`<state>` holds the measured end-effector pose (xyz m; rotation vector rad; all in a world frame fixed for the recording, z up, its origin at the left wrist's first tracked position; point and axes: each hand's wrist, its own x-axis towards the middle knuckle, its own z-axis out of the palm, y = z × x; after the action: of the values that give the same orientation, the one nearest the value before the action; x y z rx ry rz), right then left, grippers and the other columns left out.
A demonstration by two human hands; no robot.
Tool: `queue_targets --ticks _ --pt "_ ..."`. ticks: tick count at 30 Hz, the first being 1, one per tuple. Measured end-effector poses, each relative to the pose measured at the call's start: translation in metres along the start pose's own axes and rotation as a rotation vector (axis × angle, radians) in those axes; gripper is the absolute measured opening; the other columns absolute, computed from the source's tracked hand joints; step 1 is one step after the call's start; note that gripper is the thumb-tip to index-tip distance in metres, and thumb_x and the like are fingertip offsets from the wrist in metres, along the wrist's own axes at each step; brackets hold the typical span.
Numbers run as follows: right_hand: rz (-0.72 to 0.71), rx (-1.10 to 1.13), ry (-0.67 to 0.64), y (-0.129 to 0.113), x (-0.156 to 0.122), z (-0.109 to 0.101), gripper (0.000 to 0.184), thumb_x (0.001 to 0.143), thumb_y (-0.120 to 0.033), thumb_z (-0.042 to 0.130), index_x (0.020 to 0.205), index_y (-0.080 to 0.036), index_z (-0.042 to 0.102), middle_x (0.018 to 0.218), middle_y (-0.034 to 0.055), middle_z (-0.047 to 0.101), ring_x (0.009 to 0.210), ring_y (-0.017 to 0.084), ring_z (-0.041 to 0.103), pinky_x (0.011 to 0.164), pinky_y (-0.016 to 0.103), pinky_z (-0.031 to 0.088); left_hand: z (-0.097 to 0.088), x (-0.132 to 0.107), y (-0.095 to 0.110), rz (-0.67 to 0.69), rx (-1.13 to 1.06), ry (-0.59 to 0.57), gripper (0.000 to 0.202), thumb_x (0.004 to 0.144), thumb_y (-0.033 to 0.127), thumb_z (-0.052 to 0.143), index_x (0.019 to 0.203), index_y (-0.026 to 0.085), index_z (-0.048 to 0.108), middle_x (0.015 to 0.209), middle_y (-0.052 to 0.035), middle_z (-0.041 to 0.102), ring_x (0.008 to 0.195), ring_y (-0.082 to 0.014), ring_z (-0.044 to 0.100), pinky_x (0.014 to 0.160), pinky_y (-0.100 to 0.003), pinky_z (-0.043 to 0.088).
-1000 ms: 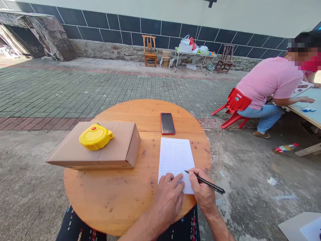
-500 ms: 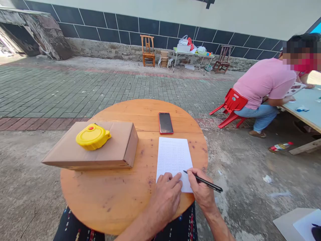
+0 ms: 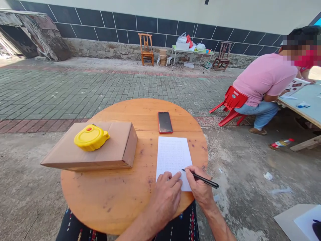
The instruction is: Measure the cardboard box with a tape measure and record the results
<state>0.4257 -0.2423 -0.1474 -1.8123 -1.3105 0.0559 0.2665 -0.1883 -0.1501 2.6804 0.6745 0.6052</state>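
A white sheet of paper (image 3: 173,152) with rows of small handwriting lies on the round wooden table (image 3: 120,194). My left hand (image 3: 167,192) rests on the sheet's lower left part, holding nothing, with its fingers a little apart and slightly bent. In my right hand (image 3: 202,187) is a black pen (image 3: 204,180), pinched between thumb and fingers. Its tip is at the lower rows of writing, near my left index finger; whether it touches the paper I cannot tell. Just beyond the sheet lies a phone (image 3: 165,122) with a red edge.
A cardboard box (image 3: 112,147) stands at the table's left, with a yellow tape measure (image 3: 90,138) on top. At right, a person in a pink shirt (image 3: 265,75) sits on a red chair (image 3: 234,100) by another table (image 3: 307,102). A bottle (image 3: 281,144) lies on the ground.
My right hand and the pen have shifted slightly to the left and up over the paper. My left hand has stayed in place. The view has tilted slightly.
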Motion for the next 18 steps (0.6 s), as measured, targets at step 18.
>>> queue_targets --ticks 18 --pt "0.006 -0.006 -0.034 -0.0032 0.0029 0.0002 0.022 0.095 -0.029 0.053 0.078 -0.022 0.066 0.068 -0.0021 0.069 0.061 0.015 0.065 0.063 0.024 0.050 0.0007 0.0003 -0.0002 -0.021 -0.014 -0.014 0.018 0.088 0.010 0.055 0.099 0.021 0.065 0.133 0.0015 0.065 0.092 -0.0234 0.053 0.074 -0.042 0.050"
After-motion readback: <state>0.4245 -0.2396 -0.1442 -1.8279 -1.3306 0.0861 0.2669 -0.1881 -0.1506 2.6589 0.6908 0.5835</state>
